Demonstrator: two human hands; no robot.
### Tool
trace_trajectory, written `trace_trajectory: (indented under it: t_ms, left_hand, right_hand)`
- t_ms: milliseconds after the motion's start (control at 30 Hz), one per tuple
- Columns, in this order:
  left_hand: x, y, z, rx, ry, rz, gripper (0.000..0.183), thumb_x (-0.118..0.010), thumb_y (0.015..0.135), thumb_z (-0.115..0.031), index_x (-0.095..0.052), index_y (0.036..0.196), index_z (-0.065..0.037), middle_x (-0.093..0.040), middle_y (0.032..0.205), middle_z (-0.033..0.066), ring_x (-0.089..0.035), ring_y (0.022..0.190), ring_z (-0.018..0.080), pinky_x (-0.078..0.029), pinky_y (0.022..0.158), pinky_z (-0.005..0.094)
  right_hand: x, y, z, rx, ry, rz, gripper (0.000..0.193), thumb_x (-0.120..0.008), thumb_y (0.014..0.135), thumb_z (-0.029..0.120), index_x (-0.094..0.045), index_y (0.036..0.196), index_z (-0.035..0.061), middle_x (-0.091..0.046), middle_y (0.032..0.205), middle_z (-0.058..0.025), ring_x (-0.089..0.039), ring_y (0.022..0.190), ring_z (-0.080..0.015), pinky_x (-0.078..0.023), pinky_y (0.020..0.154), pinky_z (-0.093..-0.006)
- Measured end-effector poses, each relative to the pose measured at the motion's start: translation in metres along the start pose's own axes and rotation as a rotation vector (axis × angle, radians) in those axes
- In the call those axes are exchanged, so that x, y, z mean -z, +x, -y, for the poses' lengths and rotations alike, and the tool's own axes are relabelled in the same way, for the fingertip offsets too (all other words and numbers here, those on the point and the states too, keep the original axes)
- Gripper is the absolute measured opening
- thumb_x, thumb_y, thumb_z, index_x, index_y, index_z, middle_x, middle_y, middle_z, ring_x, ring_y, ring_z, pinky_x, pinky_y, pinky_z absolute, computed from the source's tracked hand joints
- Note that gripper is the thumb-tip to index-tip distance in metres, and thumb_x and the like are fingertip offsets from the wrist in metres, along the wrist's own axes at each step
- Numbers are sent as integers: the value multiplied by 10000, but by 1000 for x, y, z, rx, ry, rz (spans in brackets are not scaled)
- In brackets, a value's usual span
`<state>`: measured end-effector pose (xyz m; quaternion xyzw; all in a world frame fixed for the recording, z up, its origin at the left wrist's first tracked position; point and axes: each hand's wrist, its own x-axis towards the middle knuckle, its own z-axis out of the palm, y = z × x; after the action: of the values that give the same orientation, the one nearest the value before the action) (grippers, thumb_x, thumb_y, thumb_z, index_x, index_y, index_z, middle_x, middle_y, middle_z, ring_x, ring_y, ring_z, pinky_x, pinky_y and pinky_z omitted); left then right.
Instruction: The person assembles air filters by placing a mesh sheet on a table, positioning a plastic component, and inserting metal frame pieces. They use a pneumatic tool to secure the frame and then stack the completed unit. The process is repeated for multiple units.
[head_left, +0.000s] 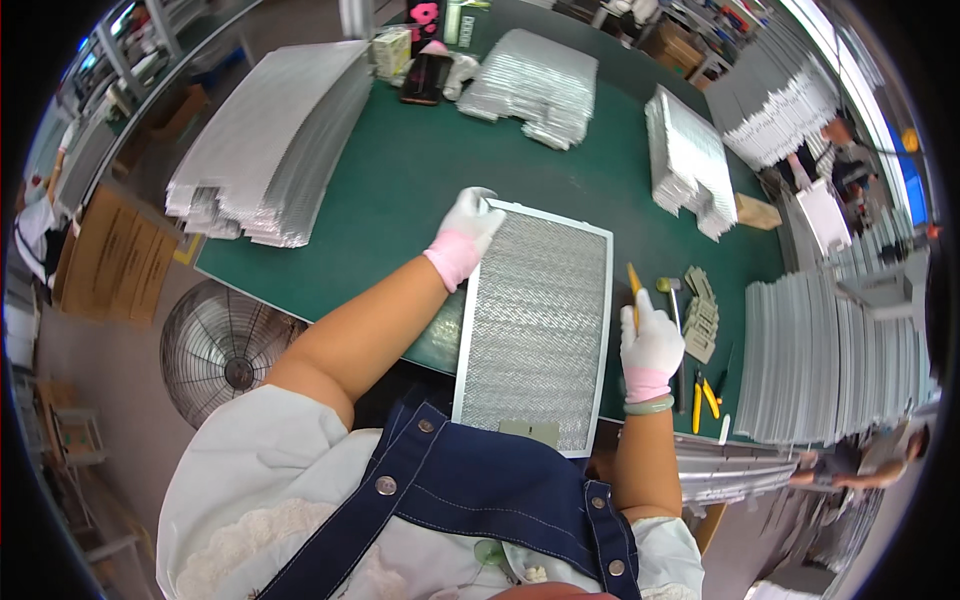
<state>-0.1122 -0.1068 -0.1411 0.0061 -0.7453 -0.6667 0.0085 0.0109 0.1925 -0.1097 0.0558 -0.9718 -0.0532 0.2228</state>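
A rectangular metal mesh filter panel (540,315) in a thin white frame lies tilted from the green table toward my body. A small grey-green piece (530,432) sits on the mesh at its near end. My left hand (468,238), in a white glove with a pink cuff, is closed on the panel's far left corner. To the right of the panel, my gloved right hand (650,345) is closed around a slim yellow pointed tool (635,282), its tip pointing away from me. This hand is apart from the panel. The tool's exact kind is unclear.
Beside my right hand lie a hammer (673,287), several grey-green plastic pieces (702,318) and yellow-handled pliers (698,402). Mesh sheet stacks (270,130) stand left, back and right. White frames (830,360) are stacked at right. A floor fan (235,360) stands left; other people work beyond.
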Motion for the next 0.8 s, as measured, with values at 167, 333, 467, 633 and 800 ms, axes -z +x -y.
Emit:
trace_trajectory:
  t_ms: [167,333,467,633,800]
  left_hand:
    - [30,6,-80,-411,179,-181,271,-636,948,-148,-541,1176,-37,-569,1045,62,-546,935,140,-474,854,283]
    - [38,-92,-260,-944,-49,245,240,-555,990,-109,-527,1177,39,-634,1113,85,-624,1007,164,-503,939,325]
    - [-7,-126,-265,-1208,280,935,230,-605,866,-69,-606,1090,-18,-677,1029,119,-649,986,279,-527,872,374]
    - [-50,-150,-208,-1449,765,1072,63,-627,756,-88,-574,789,-95,-578,763,50,-587,821,281,-424,847,426]
    - [-39,-169,-195,-1289,736,652,398,-776,656,-359,-611,892,-85,-607,828,51,-572,905,257,-352,912,493]
  right_hand:
    - [4,-48,-38,-41,348,-82,488,-657,883,410,-645,1204,43,-618,950,-146,-612,881,-350,-482,762,-463]
    - [3,-51,-65,-602,-98,24,449,-672,875,413,-650,1132,46,-672,948,-163,-670,900,-362,-536,767,-472]
    - [-1,-45,-74,-708,-86,303,388,-674,878,421,-605,994,58,-689,931,-169,-696,897,-371,-562,744,-479]
    - [-4,-53,-70,-681,194,319,388,-637,907,368,-615,1070,17,-697,1009,-217,-672,960,-400,-530,853,-471]
    - [24,-92,-62,-583,598,-76,254,-648,933,173,-574,1067,-29,-655,843,-133,-636,710,-251,-516,683,-370]
